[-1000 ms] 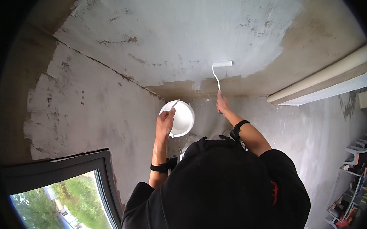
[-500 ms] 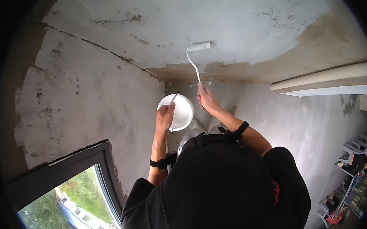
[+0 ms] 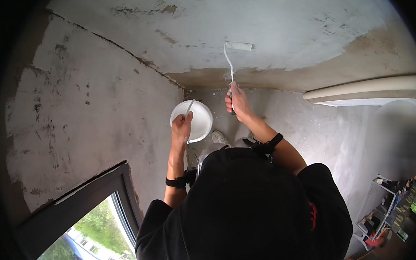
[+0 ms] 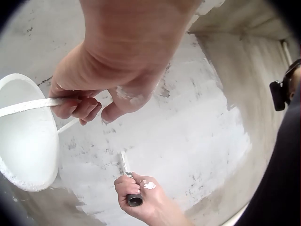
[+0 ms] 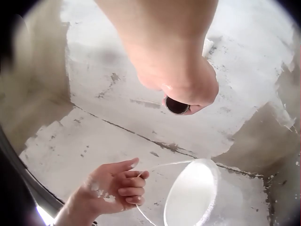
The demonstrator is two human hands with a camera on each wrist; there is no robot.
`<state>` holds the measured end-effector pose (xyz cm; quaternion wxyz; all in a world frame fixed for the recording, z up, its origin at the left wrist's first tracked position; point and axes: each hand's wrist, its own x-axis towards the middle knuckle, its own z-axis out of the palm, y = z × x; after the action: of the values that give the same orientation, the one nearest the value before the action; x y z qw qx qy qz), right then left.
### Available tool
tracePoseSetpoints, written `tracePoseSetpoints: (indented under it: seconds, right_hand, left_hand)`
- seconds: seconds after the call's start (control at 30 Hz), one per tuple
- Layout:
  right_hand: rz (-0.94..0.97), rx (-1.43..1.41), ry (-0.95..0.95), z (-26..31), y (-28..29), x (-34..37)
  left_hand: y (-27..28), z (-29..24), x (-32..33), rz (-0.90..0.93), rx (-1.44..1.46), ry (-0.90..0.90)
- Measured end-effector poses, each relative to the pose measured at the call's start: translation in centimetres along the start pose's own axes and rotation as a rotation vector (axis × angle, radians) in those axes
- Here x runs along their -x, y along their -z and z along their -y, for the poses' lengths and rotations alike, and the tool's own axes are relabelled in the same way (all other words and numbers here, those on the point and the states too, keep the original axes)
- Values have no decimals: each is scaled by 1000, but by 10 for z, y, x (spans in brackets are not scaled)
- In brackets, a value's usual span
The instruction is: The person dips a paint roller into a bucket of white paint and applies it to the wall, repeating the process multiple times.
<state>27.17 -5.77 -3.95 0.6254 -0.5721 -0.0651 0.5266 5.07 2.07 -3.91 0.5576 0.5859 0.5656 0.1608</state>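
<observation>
While the bucket (image 3: 201, 124) hides some floor (image 3: 221, 119), a shoe (image 3: 220, 137) shows near it

Daylit window glare, dark curved fisheye edges

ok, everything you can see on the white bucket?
White bucket, round, open-topped, looks plastic; rim rough with dried-looking white material. Inside also white; fill level unclear. Thin white handle is raised, the left hand's fingers curled round it. Mouth faces the head camera, left of the roller. Base not visible, so can't tell what's under it.
</observation>
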Motion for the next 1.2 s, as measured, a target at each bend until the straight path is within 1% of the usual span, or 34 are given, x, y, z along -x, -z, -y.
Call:
tracePoseSetpoints:
  seconds: [0.07,0.17,0.33,0.47,0.57,0.67,0.77,0.83,0.9,0.97,1.07,1.13,1.2]
  right_hand:
    - [12,1,-11,-12,5,-11]
    - [-17,47,-50,-30,11,-27]
    - [-99,103,-163,-56,20,-63]
    - [-108,118,-148,-66,23,-75]
    - [-91,119,-103,-51,17,-61]
    - [-105,119,-61,-19,4,-29]
    - [-77,100,-33,12,-1,3]
    - [-41,75,46,32,-6,24]
    - [-50,94,68,46,-7,37]
    - [-57,111,90,49,-3,40]
    - [-51,107,49,46,3,34]
    - [-58,90,-14,32,9,21]
    - [-69,114,-34,13,15,3]
  left_hand:
    - [4,4,-7,-3,-3,-13]
    - [11,7,-14,-11,-43,-33]
    - [15,-5,-10,-36,-23,-6]
    - [18,-5,-8,-29,-23,-1]
    - [20,1,-10,-21,-14,15]
    - [20,1,-10,-17,-22,13]
    - [17,0,-9,-14,-14,1]
    - [17,12,-17,8,-45,-8]
    - [15,19,-20,29,-76,-17]
    - [14,16,-19,22,-65,-26]
    - [12,17,-18,15,-66,-26]
    - [10,15,-16,16,-54,-21]
    - [9,12,-14,15,-41,-18]
